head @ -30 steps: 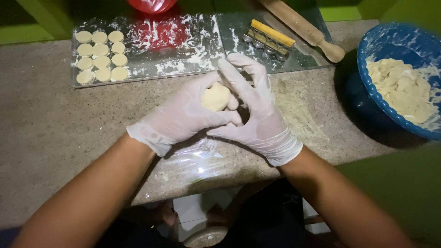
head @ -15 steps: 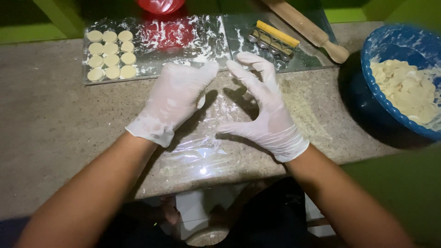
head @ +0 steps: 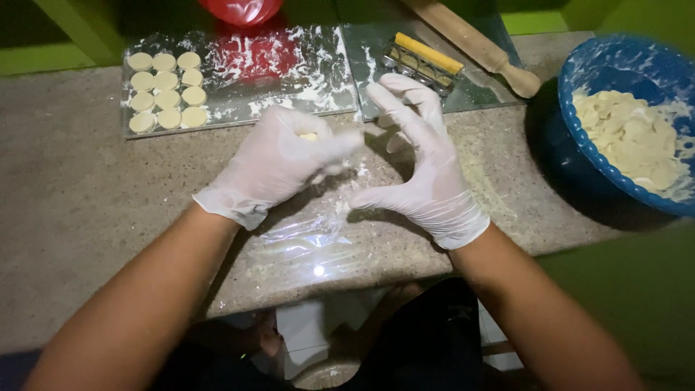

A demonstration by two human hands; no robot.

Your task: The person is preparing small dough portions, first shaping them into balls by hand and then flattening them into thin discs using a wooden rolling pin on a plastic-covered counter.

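Both my hands wear thin white gloves and hover over a sheet of clear plastic film [head: 304,250] on the stone counter. My left hand [head: 279,163] is curled, and a small pale piece of dough [head: 309,136] shows between its fingers. My right hand [head: 427,170] is spread with its fingers pointing up and away, holding nothing, a short gap from the left hand's fingertips.
A floured glass tray [head: 289,80] at the back holds several round dough discs [head: 166,90]. Beside it lie a yellow-handled cutter [head: 423,58] and a wooden rolling pin [head: 478,43]. A blue bowl [head: 572,137] of dough pieces stands at the right. A red container [head: 242,9] sits behind.
A second ago both hands cupped a dough ball together. They have since parted: the left hand now curls around a small piece of dough and the right hand has opened.
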